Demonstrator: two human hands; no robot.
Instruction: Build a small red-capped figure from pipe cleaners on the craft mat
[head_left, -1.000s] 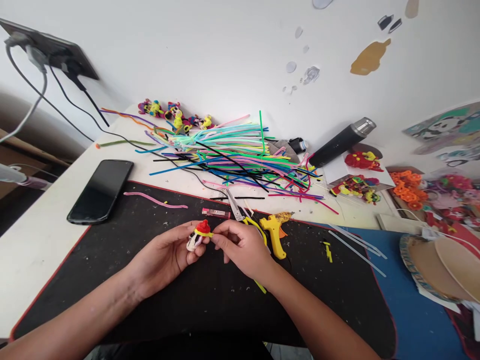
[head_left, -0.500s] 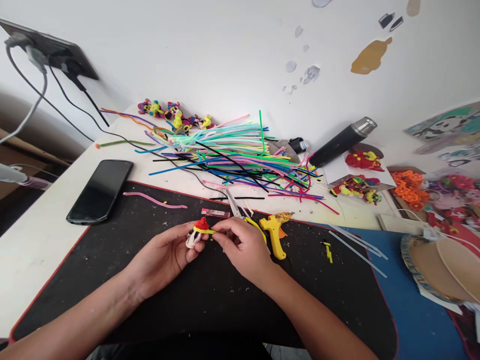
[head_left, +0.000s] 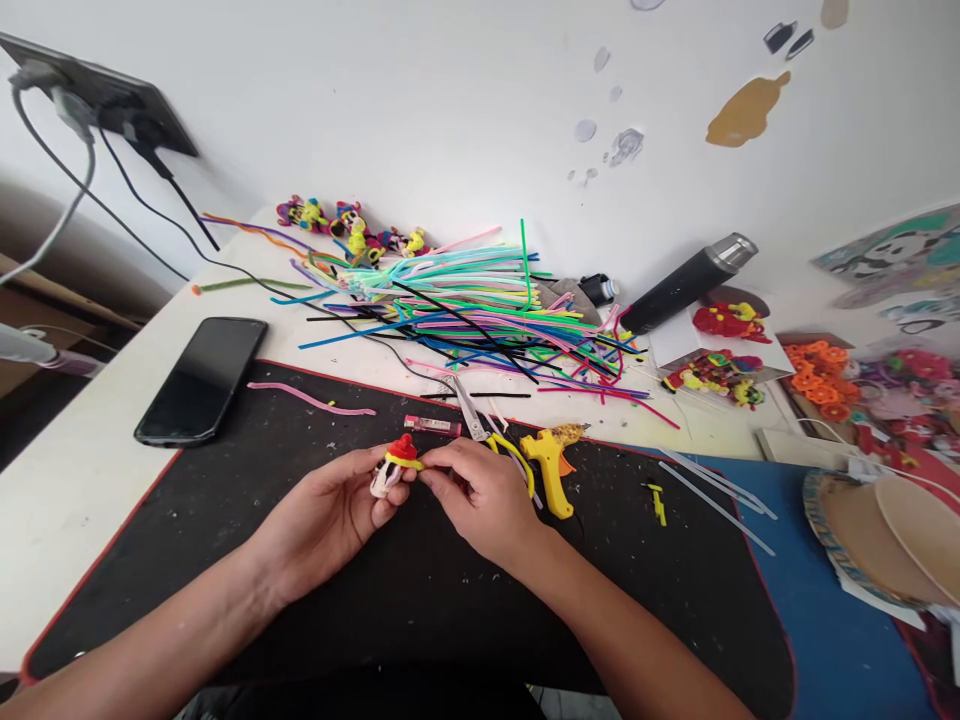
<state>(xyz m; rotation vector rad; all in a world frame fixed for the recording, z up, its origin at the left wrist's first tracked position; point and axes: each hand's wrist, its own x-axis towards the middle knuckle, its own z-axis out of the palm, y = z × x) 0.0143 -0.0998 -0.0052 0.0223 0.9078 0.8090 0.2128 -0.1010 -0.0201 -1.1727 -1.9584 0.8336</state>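
Note:
Between the fingers of my left hand (head_left: pixel 330 515) is a small pipe-cleaner figure (head_left: pixel 388 472), white below with dark marks and a red top. A yellow pipe cleaner (head_left: pixel 409 462) runs around the base of the red part. My right hand (head_left: pixel 484 495) pinches the free end of that yellow strip, its fingertips close against the figure. Just behind the right hand lie scissors (head_left: pixel 499 445) with yellow handles. A yellow hot glue gun (head_left: pixel 553 465) rests to their right. Behind the figure is a small pink-red labelled item (head_left: pixel 432 426).
A heap of coloured pipe cleaners (head_left: pixel 465 300) spreads along the back. At left lie a phone (head_left: pixel 201 380) and a pink pipe cleaner (head_left: pixel 311 398). Yellow bits (head_left: pixel 657 504) and clear glue sticks (head_left: pixel 716 490) are at right. A black flask (head_left: pixel 690 283) leans near finished figures (head_left: pixel 716 375).
My right fingertips have moved slightly left, closer to the figure, and less of the yellow strip shows between them. My left hand stays about where it was.

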